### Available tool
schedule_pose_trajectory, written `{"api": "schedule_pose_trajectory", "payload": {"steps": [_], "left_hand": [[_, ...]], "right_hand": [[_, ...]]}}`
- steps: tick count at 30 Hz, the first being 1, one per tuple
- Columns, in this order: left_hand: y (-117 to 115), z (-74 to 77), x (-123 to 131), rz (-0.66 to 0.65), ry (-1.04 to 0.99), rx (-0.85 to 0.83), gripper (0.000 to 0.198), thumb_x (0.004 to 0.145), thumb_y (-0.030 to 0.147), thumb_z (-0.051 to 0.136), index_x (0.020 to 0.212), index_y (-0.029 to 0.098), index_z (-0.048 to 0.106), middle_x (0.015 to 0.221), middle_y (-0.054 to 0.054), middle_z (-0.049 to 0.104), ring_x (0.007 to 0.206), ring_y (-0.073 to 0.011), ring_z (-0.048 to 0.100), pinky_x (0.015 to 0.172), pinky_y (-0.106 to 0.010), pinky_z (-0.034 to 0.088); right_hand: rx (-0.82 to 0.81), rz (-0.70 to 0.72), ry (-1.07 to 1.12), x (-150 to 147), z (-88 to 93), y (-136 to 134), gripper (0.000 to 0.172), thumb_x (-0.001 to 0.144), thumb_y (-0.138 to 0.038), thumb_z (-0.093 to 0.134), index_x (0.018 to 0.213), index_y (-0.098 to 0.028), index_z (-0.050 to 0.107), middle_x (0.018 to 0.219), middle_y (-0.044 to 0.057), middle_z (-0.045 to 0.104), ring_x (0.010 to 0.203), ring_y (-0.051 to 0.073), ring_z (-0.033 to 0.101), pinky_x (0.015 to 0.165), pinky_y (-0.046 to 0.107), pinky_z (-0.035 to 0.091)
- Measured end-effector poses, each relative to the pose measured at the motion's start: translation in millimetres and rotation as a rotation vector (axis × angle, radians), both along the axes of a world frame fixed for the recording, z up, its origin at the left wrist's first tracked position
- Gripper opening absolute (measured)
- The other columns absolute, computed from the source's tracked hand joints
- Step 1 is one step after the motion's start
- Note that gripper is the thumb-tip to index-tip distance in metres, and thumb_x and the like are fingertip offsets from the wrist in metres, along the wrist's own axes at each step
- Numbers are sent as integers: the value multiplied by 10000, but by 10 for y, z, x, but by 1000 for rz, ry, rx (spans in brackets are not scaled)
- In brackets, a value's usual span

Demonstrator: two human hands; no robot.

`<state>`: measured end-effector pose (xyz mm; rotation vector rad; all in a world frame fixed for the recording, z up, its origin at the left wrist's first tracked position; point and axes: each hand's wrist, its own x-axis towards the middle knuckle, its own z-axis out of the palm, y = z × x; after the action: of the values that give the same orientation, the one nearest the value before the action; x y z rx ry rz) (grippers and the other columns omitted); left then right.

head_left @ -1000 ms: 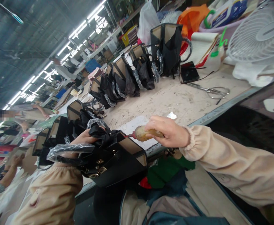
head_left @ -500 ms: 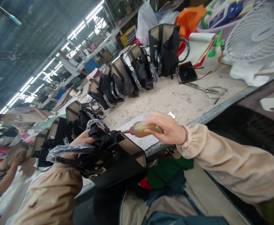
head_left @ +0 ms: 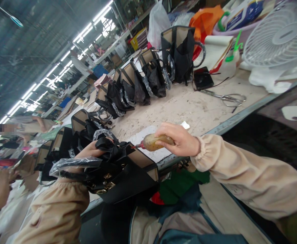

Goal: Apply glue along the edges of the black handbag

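Note:
My right hand (head_left: 176,139) is closed around a yellowish squeeze glue bottle (head_left: 156,142) with a red nozzle. The bottle lies nearly level, its nozzle pointing left at the top edge of a black handbag (head_left: 135,183). Whether the tip touches the bag cannot be made out. The handbag is tilted on the table's near edge, showing gold fittings and beige lining. My left hand (head_left: 91,150) reaches through under the plastic-wrapped handle (head_left: 74,165) and grips gathered black fabric (head_left: 109,145) at the bag's mouth; most of its fingers are hidden.
Several black handbags (head_left: 135,84) stand in a row along the worktable (head_left: 189,105). At the right lie scissors (head_left: 227,97), a black phone-like object (head_left: 203,78), a green-capped bottle (head_left: 229,66) and a white fan (head_left: 280,37). Another person's arm (head_left: 1,189) is at far left.
The glue bottle and my right hand have shifted very slightly, the nozzle tip now a little lower and to the right. My left hand holds still. The co-worker's hands at left have moved.

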<state>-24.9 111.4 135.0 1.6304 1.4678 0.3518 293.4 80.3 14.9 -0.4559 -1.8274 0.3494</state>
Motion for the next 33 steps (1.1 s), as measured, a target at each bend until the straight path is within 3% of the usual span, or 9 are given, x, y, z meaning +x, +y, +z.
{"api": "schedule_pose_trajectory", "payload": {"steps": [7,12,22,33], "left_hand": [[116,-97,-141,-112,32,27,358,670,430,731,907,178,641,874,-20,663,861,-204,584,836,-300,445],[74,-92,-109,-28,-12,2,438,626,467,760,923,167,643,870,-26,677,814,-193,594,790,-294,460],[65,-84,-90,-21,-38,-39,400,644,422,773,937,179,647,864,-7,672,809,-165,576,791,-265,438],[42,-59,-65,-1,-28,-19,376,659,398,765,948,189,647,894,-5,678,841,-160,583,824,-256,435]], "right_hand": [[-47,87,-133,29,18,-24,93,892,-184,519,983,-167,519,809,28,526,747,140,469,681,260,385],[4,37,-25,6,41,-21,103,878,-187,551,975,-160,527,800,31,529,743,140,470,673,260,387],[-3,-26,36,1,8,27,102,875,-208,565,955,-160,523,824,38,548,766,140,489,690,264,402],[-84,118,-157,53,-18,18,74,898,-219,524,953,-172,509,818,25,525,760,136,467,698,257,375]]}}
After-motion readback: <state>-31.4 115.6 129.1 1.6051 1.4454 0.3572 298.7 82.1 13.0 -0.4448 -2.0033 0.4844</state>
